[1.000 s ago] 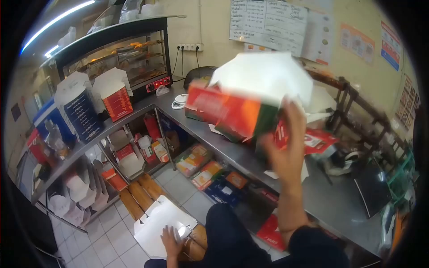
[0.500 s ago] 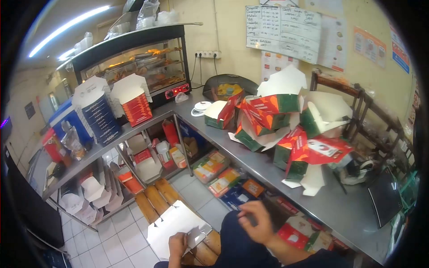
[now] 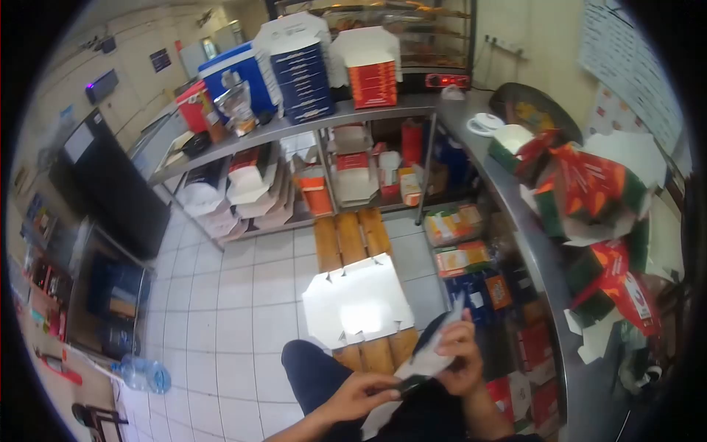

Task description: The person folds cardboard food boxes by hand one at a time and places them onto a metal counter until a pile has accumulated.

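A flat white carton blank [image 3: 353, 298] with slotted edges lies on the slatted wooden bench [image 3: 350, 239]. Nearer the body, over the lap, a narrow piece of whitish card [image 3: 427, 361] with a dark patch is held tilted between both hands. My left hand [image 3: 361, 395] grips its lower part near the dark patch. My right hand [image 3: 460, 359] has its fingers closed round the upper right part. The blank on the bench is apart from both hands.
Stacked blue boxes [image 3: 300, 81] and red boxes [image 3: 373, 82] stand on the metal shelf [image 3: 272, 131]. Folded red and green cartons [image 3: 589, 184] pile up on the right counter [image 3: 541, 254]. A large clear bottle [image 3: 143, 373] lies on the floor at left.
The view has swung left. My left hand has left the white blank, and both hands now hold a narrow card piece over the lap.
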